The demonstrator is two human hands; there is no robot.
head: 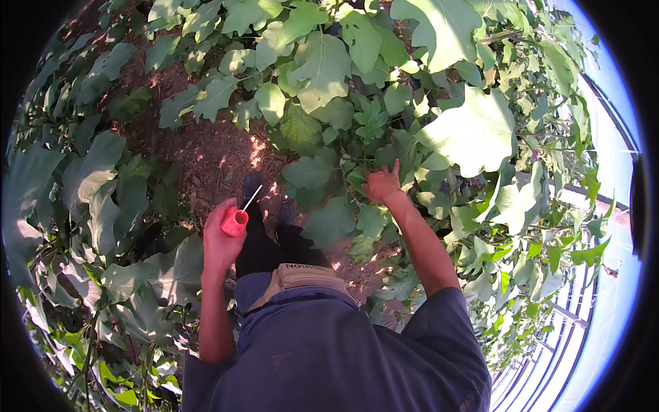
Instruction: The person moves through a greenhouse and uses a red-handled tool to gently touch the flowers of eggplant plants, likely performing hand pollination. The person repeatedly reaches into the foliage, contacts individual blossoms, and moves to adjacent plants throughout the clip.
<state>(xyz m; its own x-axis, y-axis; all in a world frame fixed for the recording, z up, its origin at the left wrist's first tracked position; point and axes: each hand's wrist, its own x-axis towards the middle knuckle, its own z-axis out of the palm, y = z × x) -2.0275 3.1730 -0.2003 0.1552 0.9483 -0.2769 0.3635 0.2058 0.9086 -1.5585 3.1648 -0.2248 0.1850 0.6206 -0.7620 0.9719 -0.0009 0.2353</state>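
Observation:
My left hand [216, 244] is wrapped around a small red open-mouthed bottle [234, 223], held upright and slightly tilted in front of my legs. A thin white stick [252, 198] rises out of the bottle's mouth. My right hand [382, 184] reaches among the broad lobed leaves of an eggplant plant [322, 72], with one finger extended. It is beside thin green stems [359, 160]; leaves and the hand itself hide the other fingertips, so I cannot tell whether they pinch anything.
Leafy plants [149, 278] crowd the left side, with brown soil [206, 149] between the rows. A beige waist pouch [309, 280] hangs at my front above dark trousers and shoes [251, 185]. White sheeting with dark framing bars [571, 324] runs along the right.

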